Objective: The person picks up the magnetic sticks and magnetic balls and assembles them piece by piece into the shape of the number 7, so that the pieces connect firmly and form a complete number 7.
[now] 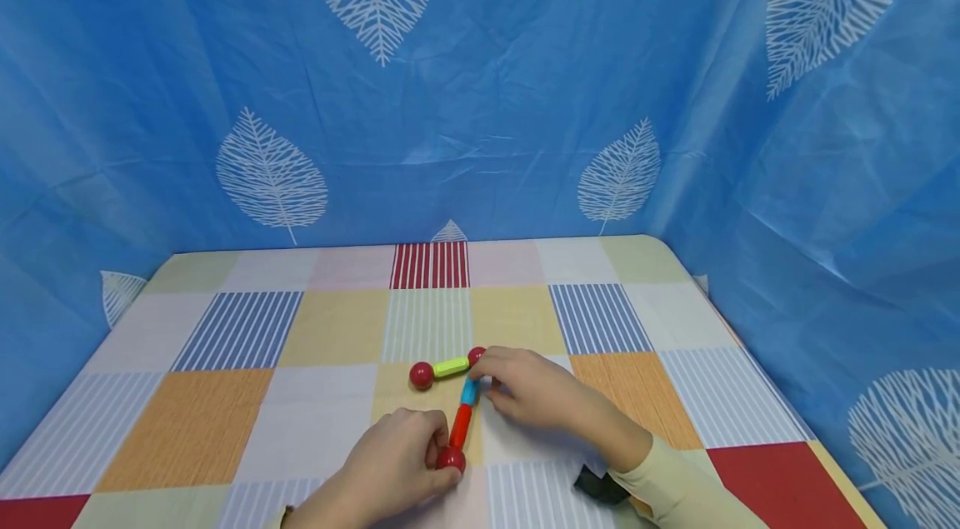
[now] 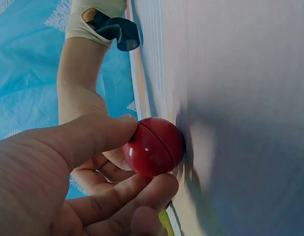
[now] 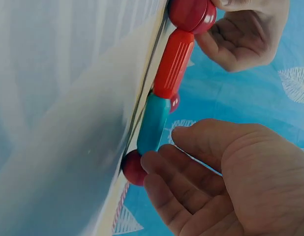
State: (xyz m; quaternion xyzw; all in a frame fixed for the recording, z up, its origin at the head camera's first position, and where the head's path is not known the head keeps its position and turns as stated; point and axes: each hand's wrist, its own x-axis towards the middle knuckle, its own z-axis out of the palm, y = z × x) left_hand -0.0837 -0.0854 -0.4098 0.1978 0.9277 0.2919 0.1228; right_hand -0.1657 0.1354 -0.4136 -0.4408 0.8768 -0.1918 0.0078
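Observation:
My left hand [image 1: 397,454] pinches a red ball [image 1: 451,459] between thumb and fingers; in the left wrist view that glossy ball [image 2: 154,147] has a seam line and sits by the cloth. From it a red rod [image 1: 461,427] runs away from me, in line with a blue rod [image 1: 469,391]. Beyond the blue rod is another red ball [image 1: 476,356], partly behind my right hand [image 1: 536,387]. In the right wrist view, my right fingertips [image 3: 151,162] rest against this far ball [image 3: 134,168], the thumb held apart. A yellow-green rod [image 1: 451,367] links it to a third red ball [image 1: 422,376] on the left.
A patchwork-patterned cloth [image 1: 315,412] covers the table. Blue curtains [image 1: 480,96] with white leaf prints stand behind and at both sides. A black strap [image 1: 600,485] hangs by the right sleeve, close to the cloth.

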